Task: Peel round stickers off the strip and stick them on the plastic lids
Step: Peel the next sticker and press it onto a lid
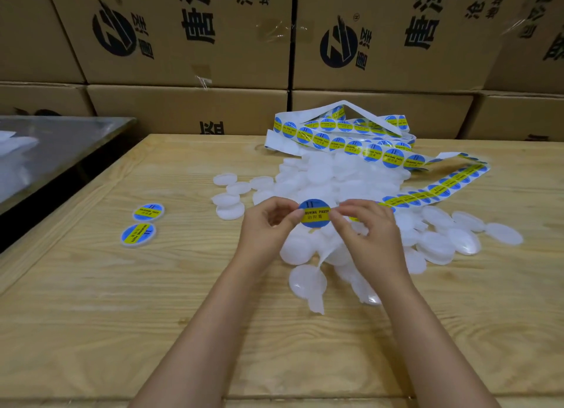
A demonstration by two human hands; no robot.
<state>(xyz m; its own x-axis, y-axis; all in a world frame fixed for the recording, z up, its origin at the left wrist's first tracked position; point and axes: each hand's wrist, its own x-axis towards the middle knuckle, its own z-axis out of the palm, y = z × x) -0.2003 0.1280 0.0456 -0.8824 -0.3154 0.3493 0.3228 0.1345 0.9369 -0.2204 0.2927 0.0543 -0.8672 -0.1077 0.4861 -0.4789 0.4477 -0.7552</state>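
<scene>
Cardboard boxes (189,50) stacked as a wall fill the background, printed in black with a round logo, an ® mark and the large characters "唐泽"; clear tape shines on their seams. Before them lies a pale pine bench (106,316) with strong wavy grain, and to its left stands a dull steel table (70,132).

Over the bench's middle the left grip (268,224) and the right grip (366,232) both pinch one round sticker (314,213) by its opposite edges between thumb and forefinger, its face up; it is glossy blue with a yellow band reading "DERING PASTE", the first letters hidden by a finger, Chinese characters beneath and "II" above; whether a lid sits under it I cannot tell.

Behind lies a heap of plastic lids (320,175), round, milky and translucent, spilling right and toward the person; on it the strip (351,146), white backing paper bearing a row of like stickers marked "SOLDERING PASTE", loops and folds, one end running under the right grip.

Well to the left lie two stickered lids (148,212) (139,235), just beside each other.
</scene>
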